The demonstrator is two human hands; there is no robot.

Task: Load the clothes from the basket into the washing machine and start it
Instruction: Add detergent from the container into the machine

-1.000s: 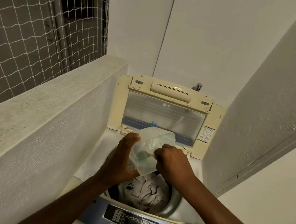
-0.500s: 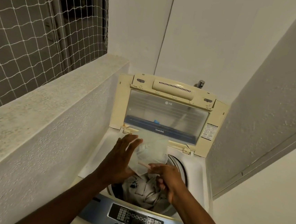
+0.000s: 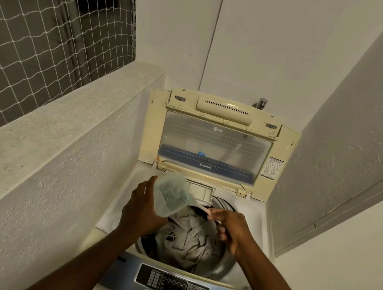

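Observation:
A top-loading washing machine (image 3: 119, 203) stands below me with its cream lid (image 3: 217, 138) raised against the back wall. Light grey clothes (image 3: 190, 240) fill the drum. My left hand (image 3: 141, 206) holds a translucent plastic detergent pouch (image 3: 172, 195) tilted over the drum's left rim. My right hand (image 3: 230, 228) pinches a small pinkish scoop (image 3: 205, 209) by the pouch's mouth, above the clothes. An open detergent drawer (image 3: 201, 191) sits behind the pouch. The basket is out of view.
The control panel (image 3: 172, 285) with buttons runs along the machine's front edge. A low concrete wall (image 3: 53, 131) topped by netting (image 3: 45, 25) closes the left side. A white wall (image 3: 339, 159) hems in the right. A tap (image 3: 261, 103) sticks out behind the lid.
My right hand has drawn out of the pouch toward the right with the scoop. The pouch has dropped lower and tilted left in my left hand.

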